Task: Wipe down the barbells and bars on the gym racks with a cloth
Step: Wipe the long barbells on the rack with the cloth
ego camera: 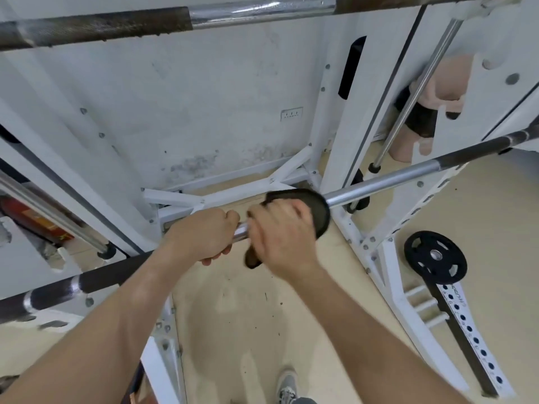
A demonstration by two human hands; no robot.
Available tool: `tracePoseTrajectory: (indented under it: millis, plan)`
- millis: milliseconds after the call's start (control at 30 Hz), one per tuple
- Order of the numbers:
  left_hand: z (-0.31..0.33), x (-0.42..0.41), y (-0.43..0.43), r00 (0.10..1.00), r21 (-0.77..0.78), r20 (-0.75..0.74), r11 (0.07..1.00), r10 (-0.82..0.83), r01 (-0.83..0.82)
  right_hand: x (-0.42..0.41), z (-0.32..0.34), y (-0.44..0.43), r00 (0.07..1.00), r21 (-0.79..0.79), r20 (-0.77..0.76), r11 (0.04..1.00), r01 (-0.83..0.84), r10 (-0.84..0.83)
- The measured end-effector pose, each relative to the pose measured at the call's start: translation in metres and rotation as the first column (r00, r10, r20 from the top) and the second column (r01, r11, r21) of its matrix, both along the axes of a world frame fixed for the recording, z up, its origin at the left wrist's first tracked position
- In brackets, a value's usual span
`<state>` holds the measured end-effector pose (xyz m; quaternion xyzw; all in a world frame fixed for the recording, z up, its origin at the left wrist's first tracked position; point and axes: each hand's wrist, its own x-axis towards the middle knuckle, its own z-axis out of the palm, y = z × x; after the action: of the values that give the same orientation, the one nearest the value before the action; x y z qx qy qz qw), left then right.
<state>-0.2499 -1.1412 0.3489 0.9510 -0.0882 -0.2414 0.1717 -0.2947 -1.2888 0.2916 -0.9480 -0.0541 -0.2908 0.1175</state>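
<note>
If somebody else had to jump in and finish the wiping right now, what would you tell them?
Left hand: closed around the lower barbell at its smooth middle, steadying it.
Right hand: just beside the left, pressing a dark cloth wrapped round the same bar; it looks blurred, so probably mid-wipe.
The bar lies across the white rack. A second barbell sits higher up, with brown patches on its rough grip parts.
Done: cannot tell how much is clean.
Left: likely the shiny stretch to the right of the cloth, the dark grip sections at both ends, then the upper bar.
</note>
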Motion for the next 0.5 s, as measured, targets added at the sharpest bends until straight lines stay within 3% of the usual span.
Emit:
tracePoseTrajectory:
  millis: [33,100,200,267,400,467,500]
  plan:
    - [-0.001,-0.005,0.001,0.985,0.145,0.107,0.982,-0.138,0.122,0.004,0.004,-0.024,0.999,-0.063,-0.038,0.997,0.034,-0.037]
    - [-0.005,-0.017,0.0,0.904,0.295,0.34,0.942,-0.258,0.158,0.013,0.009,-0.072,0.981,-0.081,-0.096,0.984,0.158,-0.166]
    - [-0.015,-0.027,-0.004,0.927,0.178,0.355,0.982,-0.117,0.056,0.015,0.015,-0.096,0.938,0.099,-0.122,0.936,0.338,-0.326]
    - [-0.017,-0.038,-0.005,0.899,0.203,0.432,0.979,-0.075,-0.016,0.01,0.015,-0.057,0.927,0.193,-0.116,0.908,0.372,-0.356]
    - [-0.014,-0.04,0.0,0.872,0.238,0.485,0.969,-0.062,-0.063,-0.008,0.003,0.044,0.995,0.164,-0.005,0.981,0.103,-0.104]
    - [-0.009,-0.045,0.0,0.922,0.269,0.373,0.963,-0.104,0.0,-0.004,0.006,0.016,0.998,0.038,0.018,0.997,-0.066,0.066]
    - [-0.019,-0.035,0.006,0.908,0.214,0.405,0.977,-0.106,0.019,0.001,0.007,-0.012,0.995,-0.055,-0.016,0.993,-0.104,0.103]
